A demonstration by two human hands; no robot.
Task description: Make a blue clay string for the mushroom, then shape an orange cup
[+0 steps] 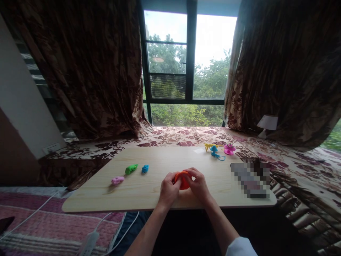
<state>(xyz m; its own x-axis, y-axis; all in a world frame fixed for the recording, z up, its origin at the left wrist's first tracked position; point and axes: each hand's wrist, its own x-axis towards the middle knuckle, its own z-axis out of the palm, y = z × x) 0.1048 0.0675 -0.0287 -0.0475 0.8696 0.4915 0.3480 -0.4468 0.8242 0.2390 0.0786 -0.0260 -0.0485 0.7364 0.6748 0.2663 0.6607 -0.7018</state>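
Note:
Both my hands meet over the near middle of a light wooden table top [149, 192]. My left hand [168, 189] and my right hand [198, 185] are closed round a small round orange object [182, 179], held between the fingertips just above the wood. Its exact shape is partly hidden by my fingers. To the left on the table lie a pink piece [117, 180], a green piece [131, 169] and a small blue piece [145, 168], all apart from my hands.
At the table's far right edge sit a yellow piece [210, 145], a blue piece with a cord [215, 153] and a pink round piece [229, 149]. A blurred flat object [250, 179] lies at the right. A white lamp [267, 125], curtains and a window stand behind; a power strip [89, 243] lies below left.

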